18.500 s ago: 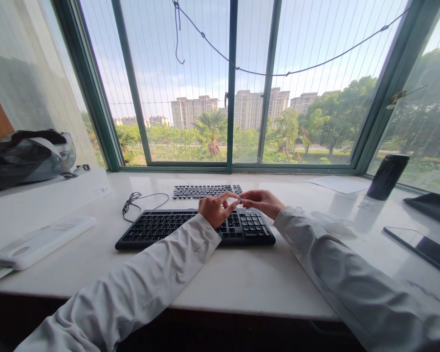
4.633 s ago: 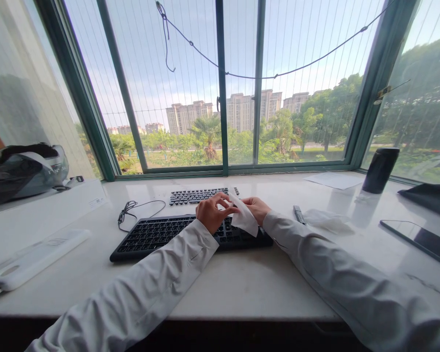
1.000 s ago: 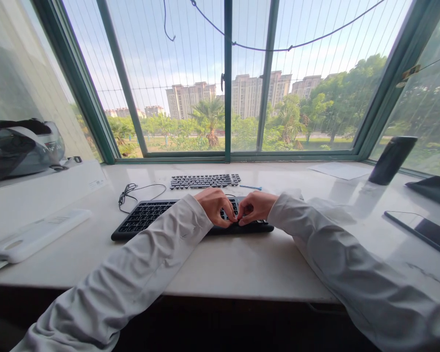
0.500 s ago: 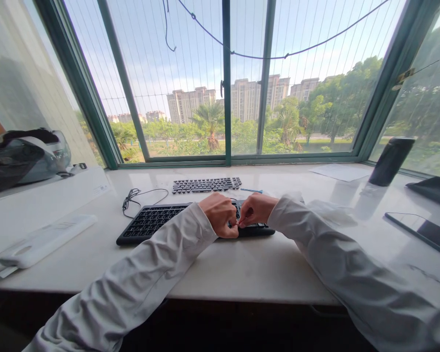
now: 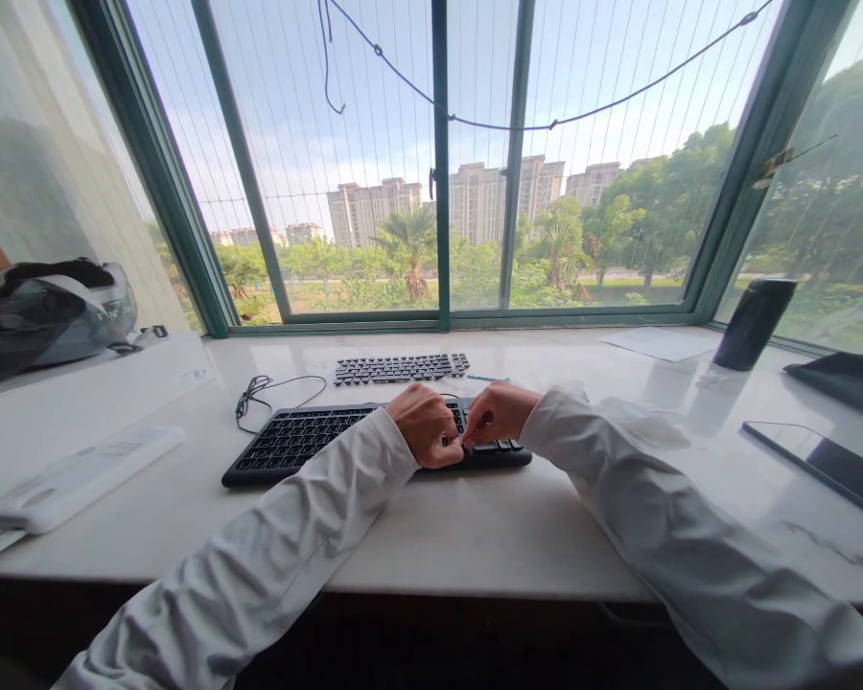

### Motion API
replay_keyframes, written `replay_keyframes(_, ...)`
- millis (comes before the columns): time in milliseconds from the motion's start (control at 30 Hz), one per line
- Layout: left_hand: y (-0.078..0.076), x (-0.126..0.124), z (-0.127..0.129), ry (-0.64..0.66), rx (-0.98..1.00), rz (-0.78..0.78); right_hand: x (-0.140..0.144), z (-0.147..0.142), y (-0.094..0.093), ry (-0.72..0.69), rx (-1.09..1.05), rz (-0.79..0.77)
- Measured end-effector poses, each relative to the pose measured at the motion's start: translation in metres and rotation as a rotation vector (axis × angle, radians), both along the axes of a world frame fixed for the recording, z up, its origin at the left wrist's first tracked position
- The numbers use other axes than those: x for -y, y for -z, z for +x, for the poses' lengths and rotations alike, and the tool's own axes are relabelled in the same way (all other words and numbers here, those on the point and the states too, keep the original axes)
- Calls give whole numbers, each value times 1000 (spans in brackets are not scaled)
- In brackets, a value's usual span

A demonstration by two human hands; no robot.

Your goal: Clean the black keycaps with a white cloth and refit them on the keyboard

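I see the left hand (image 5: 424, 424) and right hand (image 5: 499, 413) curled together, fingertips pinched over the black keyboard (image 5: 309, 436) on the white sill (image 5: 438, 527); what they pinch I cannot tell. The dark tumbler (image 5: 754, 324) stands far right, contents hidden.

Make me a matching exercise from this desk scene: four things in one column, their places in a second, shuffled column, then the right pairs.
Things:
1. black keyboard
2. dark cylinder cup
3. loose set of keycaps
4. white flat device

Places:
A. far right, near the window frame
B. near left edge of the counter
C. under both hands
D. beyond the keyboard, toward the window

Pairs: 1-C, 2-A, 3-D, 4-B
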State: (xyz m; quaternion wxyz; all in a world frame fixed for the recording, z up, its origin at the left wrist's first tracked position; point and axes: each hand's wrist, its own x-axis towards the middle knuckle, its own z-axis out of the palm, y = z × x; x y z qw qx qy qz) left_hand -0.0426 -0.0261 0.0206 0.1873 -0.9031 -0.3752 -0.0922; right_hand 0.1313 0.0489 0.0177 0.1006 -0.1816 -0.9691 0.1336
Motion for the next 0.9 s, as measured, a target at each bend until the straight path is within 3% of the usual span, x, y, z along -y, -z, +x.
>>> replay_keyframes(167,6,-19,-17,-229,205,136,-19,13,-4,272,-173,180)
replay_keyframes(300,7,-28,-26,-439,275,207,-44,27,7,560,-102,325)
replay_keyframes(500,8,-34,-30,-623,277,105,-65,43,20,829,-3,331)
replay_keyframes(600,8,-36,-32,-684,262,51,-66,45,21,867,-13,318)
replay_keyframes(700,8,-37,-34,-719,275,47,-70,37,18,814,-4,286)
replay_keyframes(900,10,-38,-35,-705,285,50,-96,-9,5,693,125,287)
